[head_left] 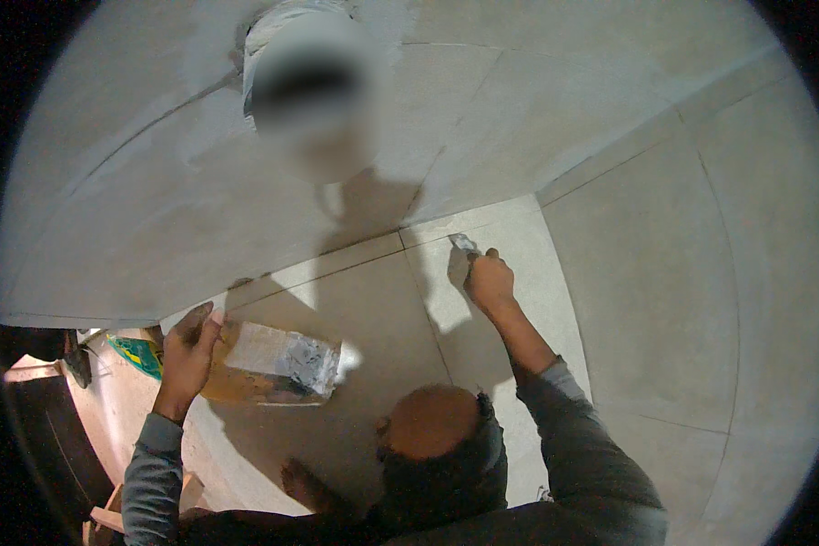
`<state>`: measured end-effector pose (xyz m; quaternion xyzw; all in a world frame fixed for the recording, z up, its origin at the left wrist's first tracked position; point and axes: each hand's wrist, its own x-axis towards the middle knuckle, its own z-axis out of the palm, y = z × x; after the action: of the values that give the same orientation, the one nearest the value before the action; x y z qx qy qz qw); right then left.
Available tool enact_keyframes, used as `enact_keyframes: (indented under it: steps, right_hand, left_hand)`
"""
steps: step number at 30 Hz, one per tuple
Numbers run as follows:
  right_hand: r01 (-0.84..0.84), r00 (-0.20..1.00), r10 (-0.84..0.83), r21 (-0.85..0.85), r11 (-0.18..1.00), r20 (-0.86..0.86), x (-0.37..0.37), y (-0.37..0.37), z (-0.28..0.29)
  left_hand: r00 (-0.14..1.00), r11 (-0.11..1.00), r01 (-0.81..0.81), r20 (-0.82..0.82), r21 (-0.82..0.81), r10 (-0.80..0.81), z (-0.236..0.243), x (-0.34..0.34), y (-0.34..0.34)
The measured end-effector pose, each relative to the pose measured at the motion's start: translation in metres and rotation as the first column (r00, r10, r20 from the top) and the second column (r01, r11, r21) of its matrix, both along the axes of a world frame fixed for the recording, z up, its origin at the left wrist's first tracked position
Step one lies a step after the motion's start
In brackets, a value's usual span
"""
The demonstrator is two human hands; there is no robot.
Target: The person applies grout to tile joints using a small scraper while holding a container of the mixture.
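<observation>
And here's the R hand (490, 280), out beyond the tray (253, 346) and to its right, w/ a small spatula (465, 244) at the floor seam (359, 262) close to the wall (337, 214). Step in hand, by the look of it: filling or smoothing that seam w/ the pale grey paste (311, 364) carried at the tray's right end. Next move prob. calls for a light, flat-ish pass along the line, blade kept on the joint, then a fresh dab off the tray as req'd.

Grip check! R hand: fingers curled in tight round the spatula's handle, no gap to speak of, blade end poking out past the fist toward the wall. Blade's right by the seam; whether it's actually pressing, can't tell from this angle. L hand (188, 348): at the tray's left end, thumb on the near-right face, fingers wrapped behind, so a firm pinch on the edge, opp. the paste. Finger detail behind is hidden.

Elsewhere: a cross seam (426, 314) runs down the floor btwn tray and R forearm, and a green-and-yellow bag (137, 353) lies left of the tray, just past the L hand.
</observation>
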<state>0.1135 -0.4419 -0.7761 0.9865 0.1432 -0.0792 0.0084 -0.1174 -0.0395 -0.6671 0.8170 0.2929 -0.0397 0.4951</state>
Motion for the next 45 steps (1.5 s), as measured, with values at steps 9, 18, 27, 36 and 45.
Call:
enact_keyframes:
  steps: [9, 18, 27, 36, 45]
  right_hand:
    - [-0.105, 0.622, 0.563, 0.655, 0.749, -0.544, -0.082, 0.064, 0.079]
    - [0.218, 0.231, 0.400, 0.448, 0.867, -0.887, -0.098, 0.128, 0.066]
    - [0.506, 0.144, 0.221, 0.264, 0.821, -0.965, -0.117, 0.142, 0.028]
    - [0.663, 0.074, 0.274, 0.253, 0.705, -0.959, -0.120, 0.150, 0.018]
    - [0.456, 0.363, 0.665, 0.747, 0.484, -0.653, -0.119, 0.080, 0.027]
  left_hand:
    - [0.999, 0.997, 0.026, 0.035, 0.068, -0.028, 0.002, 0.021, -0.016]
    - [0.995, 0.946, 0.038, 0.071, 0.321, -0.064, 0.029, 0.017, -0.029]
    - [0.990, 0.931, 0.044, 0.112, 0.363, -0.090, 0.019, 0.013, -0.040]
    - [0.990, 0.921, 0.052, 0.100, 0.385, -0.098, 0.022, 0.014, -0.047]
    - [0.986, 0.952, 0.025, 0.152, 0.304, -0.074, -0.005, 0.007, -0.027]
